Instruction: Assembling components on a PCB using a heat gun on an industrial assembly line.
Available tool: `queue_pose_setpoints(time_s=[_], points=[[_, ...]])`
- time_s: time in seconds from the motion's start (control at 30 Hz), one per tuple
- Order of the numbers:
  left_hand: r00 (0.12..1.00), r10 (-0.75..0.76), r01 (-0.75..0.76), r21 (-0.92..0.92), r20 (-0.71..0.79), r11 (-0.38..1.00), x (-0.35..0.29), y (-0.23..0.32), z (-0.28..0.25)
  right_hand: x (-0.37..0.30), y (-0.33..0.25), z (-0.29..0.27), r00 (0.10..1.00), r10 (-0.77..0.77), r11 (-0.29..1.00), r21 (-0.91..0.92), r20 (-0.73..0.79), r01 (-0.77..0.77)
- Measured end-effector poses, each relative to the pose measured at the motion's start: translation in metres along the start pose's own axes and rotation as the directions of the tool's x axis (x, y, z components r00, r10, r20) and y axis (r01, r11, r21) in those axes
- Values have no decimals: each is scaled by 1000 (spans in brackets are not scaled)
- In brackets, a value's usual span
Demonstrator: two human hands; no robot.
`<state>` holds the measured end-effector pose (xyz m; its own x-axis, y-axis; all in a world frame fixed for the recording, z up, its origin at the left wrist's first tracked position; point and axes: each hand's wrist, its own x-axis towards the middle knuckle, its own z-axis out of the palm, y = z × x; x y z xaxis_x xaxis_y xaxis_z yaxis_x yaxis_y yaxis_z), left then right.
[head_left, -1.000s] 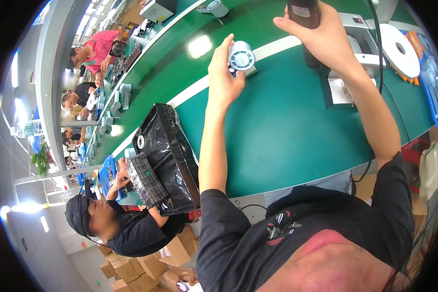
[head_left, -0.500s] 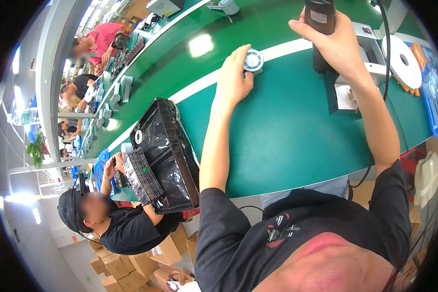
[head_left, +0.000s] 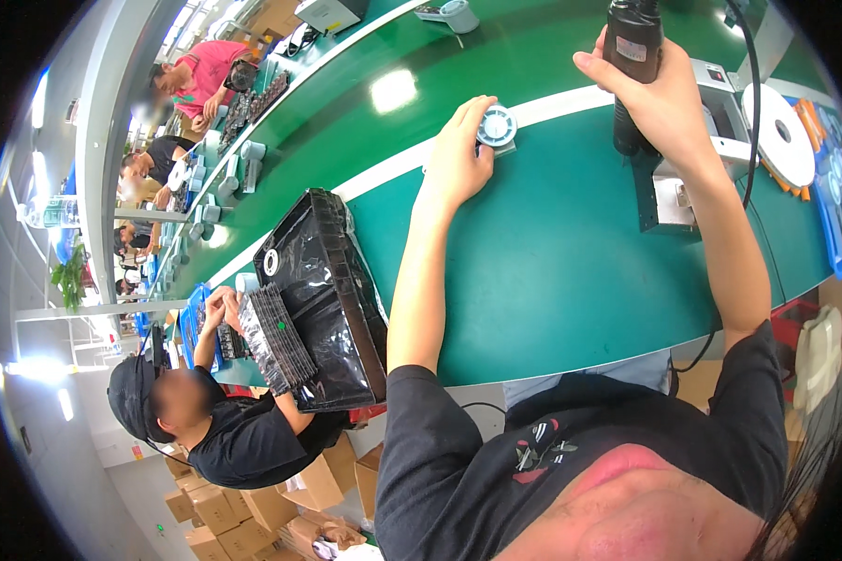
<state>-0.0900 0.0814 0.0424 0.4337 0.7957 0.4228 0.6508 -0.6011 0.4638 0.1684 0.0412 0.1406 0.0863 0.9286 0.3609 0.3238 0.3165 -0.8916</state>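
Note:
My left hand [head_left: 458, 161] is closed around the left side of a small pale blue-grey plastic housing [head_left: 498, 126], which has a round, ribbed end. The housing rests near the white line at the far side of the green bench, and the hand covers part of it. My right hand [head_left: 666, 105] grips a black electric screwdriver [head_left: 637, 49], held upright with its lower end pointing down. Its tip lies close to a metal bracket [head_left: 668, 198] and cannot be made out clearly.
A black plastic-lined tray [head_left: 320, 280] stands left of my arm, with a stack of dark strips on its edge. At right are a white disc [head_left: 784, 140], a hanging black cable [head_left: 756, 112] and a blue bin [head_left: 828, 201]. A co-worker [head_left: 225, 421] sits at left; others work farther along the line.
The whole view has shifted slightly. Both hands keep their holds, and I see no clear movement of the housing or the screwdriver against the bench.

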Motion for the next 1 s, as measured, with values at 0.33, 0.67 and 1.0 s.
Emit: queue_pose_setpoints(time_s=[0.33, 0.67, 1.0], points=[[1000, 0, -1, 100, 16, 995, -2, 10, -5, 0, 3, -1, 1000, -30, 999, 10, 0, 30], [995, -87, 81, 116, 52, 990, 1, 16, -3, -1, 0, -3, 1000, -21, 999, -28, -19, 21], [938, 186, -246, -185, -291, 951, 15, 91, -61, 2, 4, 1, 1000, -30, 999, 31, -7, 30]])
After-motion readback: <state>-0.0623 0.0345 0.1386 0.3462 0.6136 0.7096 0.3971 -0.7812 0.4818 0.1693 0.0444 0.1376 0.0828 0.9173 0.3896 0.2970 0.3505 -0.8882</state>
